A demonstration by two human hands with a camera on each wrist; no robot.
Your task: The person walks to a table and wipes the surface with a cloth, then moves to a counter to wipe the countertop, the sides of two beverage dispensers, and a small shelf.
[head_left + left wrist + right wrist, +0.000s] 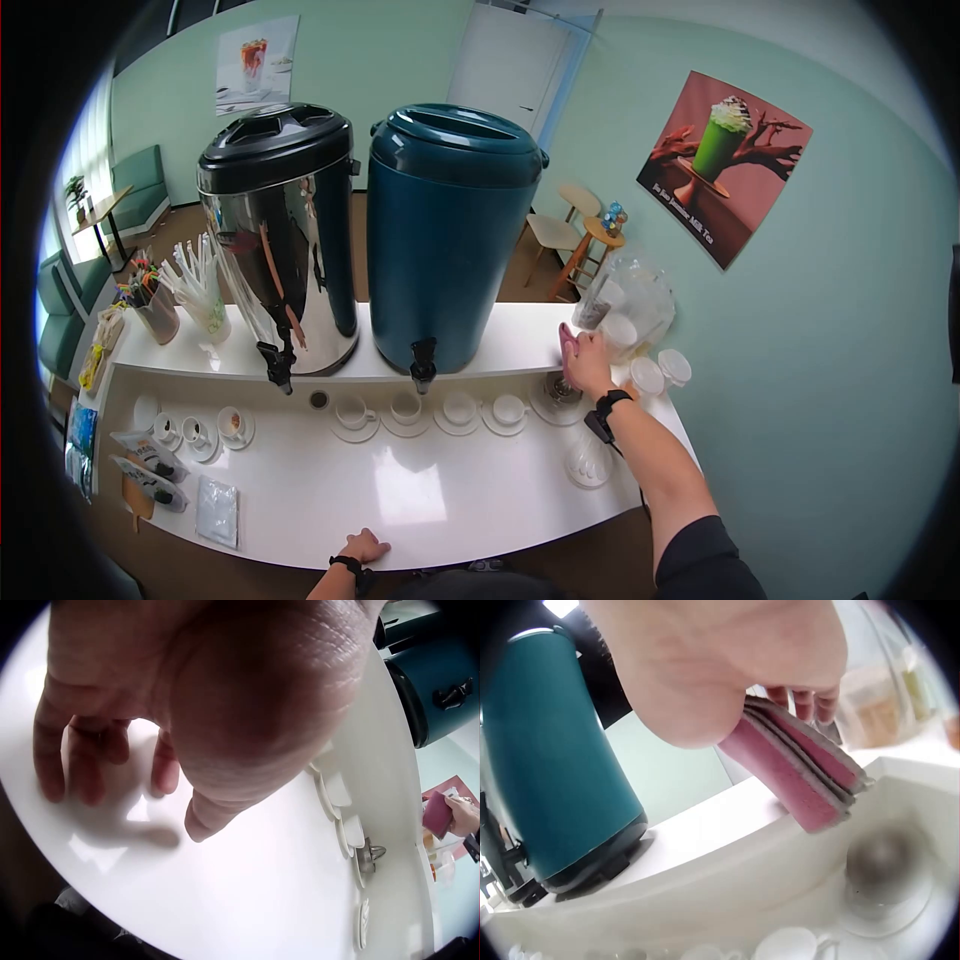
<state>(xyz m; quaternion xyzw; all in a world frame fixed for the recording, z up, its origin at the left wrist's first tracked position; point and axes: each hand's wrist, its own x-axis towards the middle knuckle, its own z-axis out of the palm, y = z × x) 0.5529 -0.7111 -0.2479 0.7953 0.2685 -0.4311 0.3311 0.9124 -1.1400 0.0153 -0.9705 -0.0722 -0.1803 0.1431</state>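
A folded pink cloth point(787, 769) with grey edges is pinched in the right hand point(727, 667), above the raised back shelf point(705, 825). In the head view the right hand point(590, 365) holds this cloth point(568, 350) at the shelf's right end, beside clear plastic containers point(640, 295). Below it on the counter is a metal juicer point(562, 388). The left hand point(364, 546) rests at the counter's front edge; in the left wrist view the left hand point(150, 712) has its fingertips down on the white surface point(255, 885), holding nothing.
Black-and-steel point(290, 240) and teal dispensers point(450, 240) stand on the shelf, with straws point(195, 285) to their left. Cups on saucers point(460, 410) line the counter below. Packets point(217, 512) lie at left, and a clear dish point(588, 464) sits at right.
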